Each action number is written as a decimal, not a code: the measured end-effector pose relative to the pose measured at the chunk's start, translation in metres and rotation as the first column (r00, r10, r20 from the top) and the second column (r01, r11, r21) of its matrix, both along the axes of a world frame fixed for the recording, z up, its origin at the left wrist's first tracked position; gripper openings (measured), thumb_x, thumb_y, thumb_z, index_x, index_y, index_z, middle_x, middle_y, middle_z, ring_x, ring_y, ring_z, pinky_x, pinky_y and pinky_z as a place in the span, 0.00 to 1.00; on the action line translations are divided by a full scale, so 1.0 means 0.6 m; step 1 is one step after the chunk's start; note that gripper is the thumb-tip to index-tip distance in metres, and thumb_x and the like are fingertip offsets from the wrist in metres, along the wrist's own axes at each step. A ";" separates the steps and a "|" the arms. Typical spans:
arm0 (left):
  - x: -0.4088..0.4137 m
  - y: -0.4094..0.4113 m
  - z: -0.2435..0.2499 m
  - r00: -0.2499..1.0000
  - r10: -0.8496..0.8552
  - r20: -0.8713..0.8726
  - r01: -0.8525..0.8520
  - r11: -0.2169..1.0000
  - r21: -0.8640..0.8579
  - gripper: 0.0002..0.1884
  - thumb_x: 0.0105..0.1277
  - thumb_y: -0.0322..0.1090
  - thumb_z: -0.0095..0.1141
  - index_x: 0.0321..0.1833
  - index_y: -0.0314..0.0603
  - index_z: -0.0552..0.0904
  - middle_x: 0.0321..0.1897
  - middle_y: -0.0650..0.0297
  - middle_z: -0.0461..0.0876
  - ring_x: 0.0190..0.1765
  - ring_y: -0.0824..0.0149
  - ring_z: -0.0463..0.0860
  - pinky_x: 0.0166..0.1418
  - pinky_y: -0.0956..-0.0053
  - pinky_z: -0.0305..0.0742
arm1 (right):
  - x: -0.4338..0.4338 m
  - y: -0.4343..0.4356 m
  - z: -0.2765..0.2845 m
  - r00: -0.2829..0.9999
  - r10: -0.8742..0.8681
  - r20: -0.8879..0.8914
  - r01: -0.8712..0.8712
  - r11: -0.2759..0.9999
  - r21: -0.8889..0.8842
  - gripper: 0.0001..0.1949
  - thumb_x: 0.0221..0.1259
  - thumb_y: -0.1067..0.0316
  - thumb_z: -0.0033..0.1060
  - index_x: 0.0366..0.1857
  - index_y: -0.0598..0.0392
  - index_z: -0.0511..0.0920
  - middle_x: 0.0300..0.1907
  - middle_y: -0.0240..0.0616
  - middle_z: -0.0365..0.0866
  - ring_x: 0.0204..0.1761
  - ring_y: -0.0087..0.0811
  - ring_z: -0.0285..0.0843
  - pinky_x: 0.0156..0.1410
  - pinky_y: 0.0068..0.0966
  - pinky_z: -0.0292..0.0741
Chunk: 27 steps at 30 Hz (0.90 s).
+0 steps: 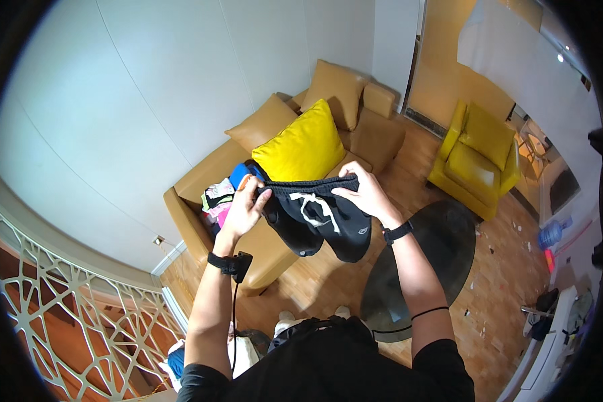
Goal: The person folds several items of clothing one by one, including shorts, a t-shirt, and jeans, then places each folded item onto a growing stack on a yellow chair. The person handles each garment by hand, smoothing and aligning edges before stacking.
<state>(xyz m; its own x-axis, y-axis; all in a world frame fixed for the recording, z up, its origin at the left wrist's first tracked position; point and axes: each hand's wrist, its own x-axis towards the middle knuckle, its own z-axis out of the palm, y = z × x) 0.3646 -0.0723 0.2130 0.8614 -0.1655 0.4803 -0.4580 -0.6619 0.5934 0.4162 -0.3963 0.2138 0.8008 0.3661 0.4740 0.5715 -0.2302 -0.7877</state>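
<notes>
A pair of black shorts [341, 221] with a white drawstring hangs by its waistband between my two hands. My left hand [246, 205] grips one end of the waistband, thumb towards me. The other end is pinched in my right hand [363, 190]. Both legs of the shorts dangle freely, and a small pale logo marks one of them. Behind the shorts is a tan sofa [264, 264]. Beyond my left hand, a pile of folded clothes [218, 196] in pink, white and green lies on its seat, with a blue item [239, 173] beside it.
A yellow cushion [301, 145] and tan cushions [336, 93] lean on the sofa. To the right are a dark oval table [432, 261], a yellow armchair [475, 156] and a water bottle [550, 236]. Scraps litter the wooden floor [482, 281]. A white lattice screen [75, 286] stands left.
</notes>
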 end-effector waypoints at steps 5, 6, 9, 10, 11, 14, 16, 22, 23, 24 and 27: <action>0.003 -0.049 0.025 0.989 0.141 -0.043 -0.144 0.987 -0.070 0.13 0.78 0.40 0.55 0.49 0.37 0.69 0.24 0.55 0.69 0.29 0.59 0.70 0.38 0.63 0.69 | 0.039 -0.049 0.001 0.959 0.038 -0.282 -0.102 0.971 -0.215 0.29 0.61 0.54 0.76 0.56 0.68 0.79 0.53 0.57 0.85 0.55 0.44 0.85 0.61 0.32 0.78; 0.009 -0.053 0.020 0.985 0.162 -0.058 -0.166 0.984 -0.070 0.13 0.78 0.39 0.55 0.50 0.38 0.69 0.29 0.56 0.70 0.33 0.62 0.71 0.41 0.66 0.70 | 0.052 -0.050 -0.023 0.975 0.038 -0.219 -0.082 0.977 -0.197 0.30 0.61 0.52 0.76 0.56 0.69 0.79 0.53 0.58 0.85 0.56 0.45 0.85 0.62 0.33 0.78; 0.036 -0.051 -0.016 0.982 0.172 -0.076 -0.181 0.975 -0.132 0.15 0.78 0.38 0.58 0.53 0.38 0.67 0.39 0.59 0.73 0.43 0.68 0.74 0.50 0.72 0.74 | 0.069 -0.041 -0.042 0.990 -0.019 -0.140 -0.002 0.989 -0.147 0.34 0.65 0.46 0.70 0.61 0.70 0.76 0.61 0.60 0.80 0.64 0.49 0.80 0.68 0.34 0.74; 0.046 -0.046 -0.027 0.990 0.130 -0.064 -0.140 0.972 -0.191 0.16 0.77 0.36 0.59 0.54 0.38 0.67 0.41 0.60 0.74 0.45 0.69 0.74 0.51 0.72 0.74 | 0.076 -0.036 -0.046 0.979 -0.020 -0.201 -0.002 0.994 -0.109 0.36 0.65 0.45 0.70 0.64 0.69 0.74 0.62 0.60 0.80 0.65 0.48 0.79 0.69 0.34 0.74; 0.051 -0.039 -0.038 0.995 0.088 -0.049 -0.097 0.964 -0.248 0.17 0.76 0.35 0.61 0.55 0.39 0.67 0.43 0.61 0.74 0.47 0.70 0.75 0.52 0.73 0.75 | 0.081 -0.029 -0.051 0.965 -0.019 -0.261 0.001 0.998 -0.069 0.38 0.66 0.45 0.69 0.66 0.69 0.72 0.63 0.59 0.79 0.67 0.48 0.78 0.71 0.33 0.73; 0.025 -0.049 -0.009 0.979 -0.002 -0.204 -0.037 0.981 -0.190 0.33 0.60 0.43 0.77 0.59 0.38 0.70 0.50 0.58 0.79 0.54 0.66 0.78 0.60 0.69 0.75 | 0.059 -0.017 -0.032 0.993 -0.055 -0.103 0.051 0.998 -0.042 0.24 0.72 0.51 0.63 0.55 0.65 0.75 0.49 0.58 0.84 0.53 0.48 0.84 0.58 0.36 0.78; 0.025 -0.042 -0.006 0.989 0.033 -0.146 -0.047 0.994 -0.094 0.43 0.49 0.55 0.83 0.57 0.31 0.73 0.46 0.52 0.79 0.49 0.60 0.78 0.58 0.63 0.74 | 0.046 -0.007 -0.017 0.993 -0.083 -0.086 0.076 0.993 -0.089 0.16 0.73 0.59 0.62 0.51 0.62 0.76 0.45 0.53 0.86 0.48 0.45 0.86 0.55 0.35 0.78; 0.045 -0.002 -0.041 0.924 0.151 -0.351 -0.229 0.954 -0.192 0.45 0.57 0.60 0.76 0.54 0.14 0.78 0.48 0.41 0.84 0.52 0.55 0.84 0.60 0.66 0.77 | 0.043 0.038 -0.038 0.966 -0.242 -0.088 0.225 0.959 -0.169 0.18 0.68 0.57 0.67 0.46 0.63 0.76 0.37 0.54 0.85 0.41 0.47 0.87 0.48 0.37 0.79; 0.049 0.001 -0.050 0.937 0.156 -0.313 -0.226 0.954 -0.199 0.45 0.58 0.59 0.75 0.56 0.13 0.78 0.49 0.40 0.83 0.52 0.54 0.84 0.61 0.65 0.77 | 0.043 0.047 -0.039 0.956 -0.279 -0.096 0.257 0.947 -0.192 0.19 0.67 0.57 0.67 0.46 0.64 0.77 0.39 0.57 0.85 0.44 0.51 0.86 0.50 0.40 0.79; 0.053 -0.001 -0.060 0.970 0.168 -0.176 -0.201 0.961 -0.188 0.46 0.61 0.57 0.72 0.63 0.12 0.73 0.53 0.36 0.82 0.56 0.49 0.84 0.63 0.63 0.76 | 0.038 0.059 -0.029 0.943 -0.315 -0.103 0.288 0.933 -0.215 0.20 0.66 0.56 0.66 0.47 0.65 0.77 0.40 0.60 0.85 0.47 0.55 0.86 0.51 0.42 0.80; 0.058 -0.009 -0.089 0.960 0.240 -0.144 -0.258 0.958 -0.128 0.45 0.66 0.54 0.69 0.68 0.15 0.67 0.55 0.33 0.81 0.58 0.43 0.82 0.65 0.61 0.75 | 0.034 0.093 -0.037 0.907 -0.410 -0.102 0.386 0.902 -0.190 0.19 0.63 0.58 0.66 0.44 0.67 0.78 0.40 0.65 0.85 0.47 0.60 0.85 0.52 0.45 0.81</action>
